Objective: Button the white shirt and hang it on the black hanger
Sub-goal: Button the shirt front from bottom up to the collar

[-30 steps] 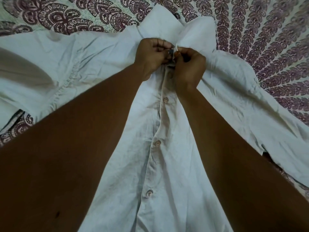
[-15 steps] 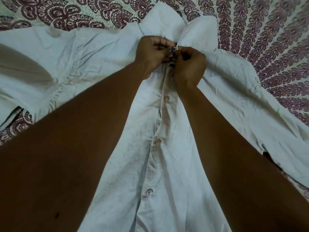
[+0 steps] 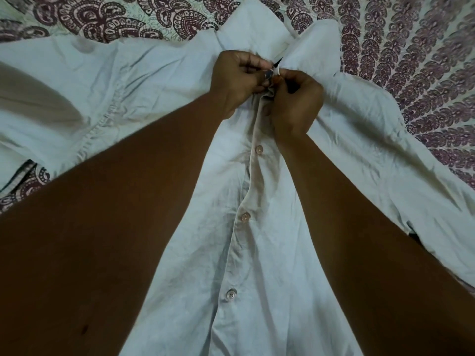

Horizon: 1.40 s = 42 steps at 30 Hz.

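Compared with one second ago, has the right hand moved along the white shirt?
No. The right hand still pinches the white shirt at the collar, with the same gap above the nearest fastened button.

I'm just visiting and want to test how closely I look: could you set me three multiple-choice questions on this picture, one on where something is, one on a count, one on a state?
1. Where do the two hands meet?
A. at the shirt's hem
B. just below the collar
C. on a sleeve

2. How many buttons show along the placket below the hands?
A. one
B. three
C. six

3. What state is the shirt front in below the hands?
A. closed
B. spread wide open
C. rolled up

Answers:
1 B: the left hand and right hand pinch the white shirt right under the collar.
2 B: three buttons show in a row.
3 A: the placket lies overlapped with the buttons fastened, flat on the patterned bedsheet.
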Tool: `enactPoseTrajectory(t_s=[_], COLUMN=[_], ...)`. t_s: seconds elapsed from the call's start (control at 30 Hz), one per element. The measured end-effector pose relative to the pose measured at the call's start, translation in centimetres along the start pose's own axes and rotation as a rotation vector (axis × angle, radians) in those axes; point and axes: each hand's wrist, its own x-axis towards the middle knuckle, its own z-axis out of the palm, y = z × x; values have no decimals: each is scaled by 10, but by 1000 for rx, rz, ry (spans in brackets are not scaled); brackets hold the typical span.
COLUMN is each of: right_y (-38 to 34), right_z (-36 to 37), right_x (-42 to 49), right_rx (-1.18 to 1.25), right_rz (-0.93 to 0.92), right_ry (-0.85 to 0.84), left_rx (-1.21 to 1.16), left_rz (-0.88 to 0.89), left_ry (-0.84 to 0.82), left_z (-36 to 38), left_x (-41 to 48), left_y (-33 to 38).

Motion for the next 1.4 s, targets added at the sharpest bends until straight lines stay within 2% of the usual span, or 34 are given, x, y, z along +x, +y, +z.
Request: enactPoseTrajectory(t_s=[0.23, 0.4, 0.47, 0.7, 1.03, 1.2, 1.4], right_y=[2, -1, -2, -1, 4, 5, -3], right_z=[-5, -11, -11, -12, -3, -3, -5], right_x=[5, 19, 19, 7, 4, 4, 6], right_rx=[11, 131, 142, 170, 77, 42, -3], right_rz=[-53, 91, 106, 46, 27, -38, -12], right_ry=[-114, -229, -222, -207, -118, -41, -80], left_rx=[-16, -6, -12, -79, -65, -31, -15], left_rz=[-15, -44, -97, -42, -56, -88, 0], left_ry=[-24, -33, -22, -35, -70, -76, -85], left_z=[-2, -2, 0, -2, -6, -3, -2], left_x=[-2, -2, -3, -2, -1, -1, -3], left_y=[1, 7, 11, 4, 3, 9, 4])
